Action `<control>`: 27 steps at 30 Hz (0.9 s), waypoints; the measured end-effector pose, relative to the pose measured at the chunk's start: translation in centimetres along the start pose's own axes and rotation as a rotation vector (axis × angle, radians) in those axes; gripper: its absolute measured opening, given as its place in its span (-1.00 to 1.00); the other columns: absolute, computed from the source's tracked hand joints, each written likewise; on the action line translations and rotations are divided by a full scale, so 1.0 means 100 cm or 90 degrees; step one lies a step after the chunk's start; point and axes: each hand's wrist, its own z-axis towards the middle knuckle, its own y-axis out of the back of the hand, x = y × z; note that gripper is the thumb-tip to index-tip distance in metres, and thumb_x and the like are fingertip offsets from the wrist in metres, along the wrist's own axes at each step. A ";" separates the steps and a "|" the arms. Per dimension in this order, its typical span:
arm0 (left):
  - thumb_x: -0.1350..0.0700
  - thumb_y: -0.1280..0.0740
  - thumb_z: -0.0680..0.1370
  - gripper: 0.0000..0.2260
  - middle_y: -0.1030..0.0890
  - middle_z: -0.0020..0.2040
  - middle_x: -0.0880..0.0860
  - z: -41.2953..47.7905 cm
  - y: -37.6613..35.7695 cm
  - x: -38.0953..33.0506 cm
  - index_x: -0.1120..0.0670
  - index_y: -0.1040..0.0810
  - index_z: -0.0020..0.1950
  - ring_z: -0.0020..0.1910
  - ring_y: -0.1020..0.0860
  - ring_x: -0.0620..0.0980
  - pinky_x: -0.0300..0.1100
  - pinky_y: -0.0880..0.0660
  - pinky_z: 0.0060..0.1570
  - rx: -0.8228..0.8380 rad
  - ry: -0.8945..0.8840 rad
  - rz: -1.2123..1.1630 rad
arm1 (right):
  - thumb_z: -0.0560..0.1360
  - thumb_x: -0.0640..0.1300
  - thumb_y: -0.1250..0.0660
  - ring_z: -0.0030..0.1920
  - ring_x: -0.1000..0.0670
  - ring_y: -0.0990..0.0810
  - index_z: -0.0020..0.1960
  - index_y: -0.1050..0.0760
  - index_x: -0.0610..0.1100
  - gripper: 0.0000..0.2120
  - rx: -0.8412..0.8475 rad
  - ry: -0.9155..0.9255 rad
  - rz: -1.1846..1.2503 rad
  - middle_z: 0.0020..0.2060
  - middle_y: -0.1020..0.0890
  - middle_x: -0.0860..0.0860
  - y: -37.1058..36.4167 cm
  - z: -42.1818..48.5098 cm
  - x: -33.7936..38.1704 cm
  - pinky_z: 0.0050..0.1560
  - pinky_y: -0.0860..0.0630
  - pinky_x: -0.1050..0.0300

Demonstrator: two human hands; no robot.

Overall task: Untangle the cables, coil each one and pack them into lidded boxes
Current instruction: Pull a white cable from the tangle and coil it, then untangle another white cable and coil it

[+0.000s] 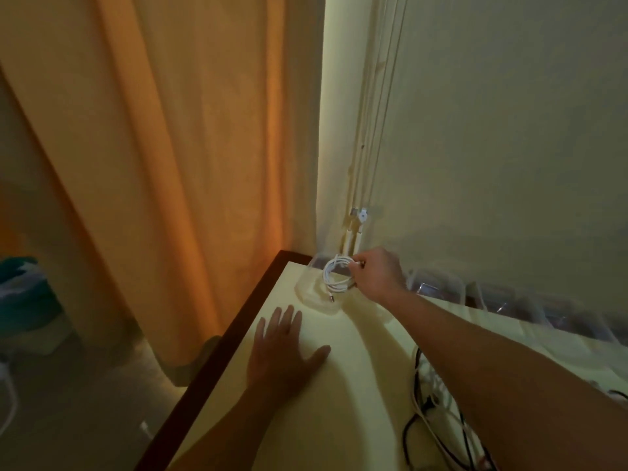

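White coiled cable (334,275) pinched in right hand (375,275), over clear box (314,261) at far counter (339,402) corner. Left hand (283,348) flat on counter, relaxed, holding nothing. Black-and-white cable tangle (438,413) under right forearm.

A table (356,385) covered in pale yellow is touched by the flat left hand (285,348). Tangled cables (429,404) are laid to its right; clear boxes (438,283) are lined up beside the right hand (375,277).
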 end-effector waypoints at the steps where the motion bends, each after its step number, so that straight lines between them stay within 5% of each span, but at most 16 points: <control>1: -0.55 0.06 0.45 -0.11 0.02 0.65 -0.01 0.003 -0.001 0.000 -0.03 -0.02 0.63 0.62 0.09 0.00 0.05 0.21 0.56 -0.006 -0.001 -0.005 | 0.59 -0.07 -0.37 -0.04 -0.10 -0.67 0.05 -0.73 -0.04 -0.83 -0.005 0.015 -0.021 -0.11 -0.73 -0.09 -0.006 0.005 0.001 -0.03 -0.56 0.15; 10: -0.64 -0.06 0.34 0.14 0.03 0.65 0.04 0.020 0.001 0.001 0.04 0.33 0.60 0.62 0.04 -0.04 -0.06 0.18 0.57 -0.054 0.011 -0.129 | 0.61 0.06 -0.32 0.11 -0.14 -0.61 0.13 -0.67 0.09 -0.81 -0.006 0.067 -0.156 0.00 -0.71 -0.04 -0.054 0.027 -0.003 0.16 -0.47 -0.03; 17: -0.61 -0.07 0.37 0.08 0.10 0.65 0.04 0.028 -0.009 0.005 0.02 0.28 0.61 0.62 0.02 0.01 0.05 -0.07 0.57 -0.100 -0.051 -0.118 | 0.64 0.05 -0.25 0.17 -0.13 -0.47 0.14 -0.63 0.11 -0.80 -0.019 0.106 -0.271 0.05 -0.66 -0.03 -0.062 0.025 -0.007 0.20 -0.27 -0.09; 27: -0.63 -0.02 0.36 0.08 0.17 0.65 0.03 0.024 -0.014 0.007 0.01 0.25 0.62 0.61 -0.03 0.08 0.06 0.03 0.56 -0.066 -0.084 -0.096 | 0.62 0.12 -0.22 0.17 -0.08 -0.46 0.23 -0.60 0.11 -0.72 0.009 0.219 -0.313 0.09 -0.64 -0.03 -0.027 0.006 -0.016 0.14 -0.25 -0.06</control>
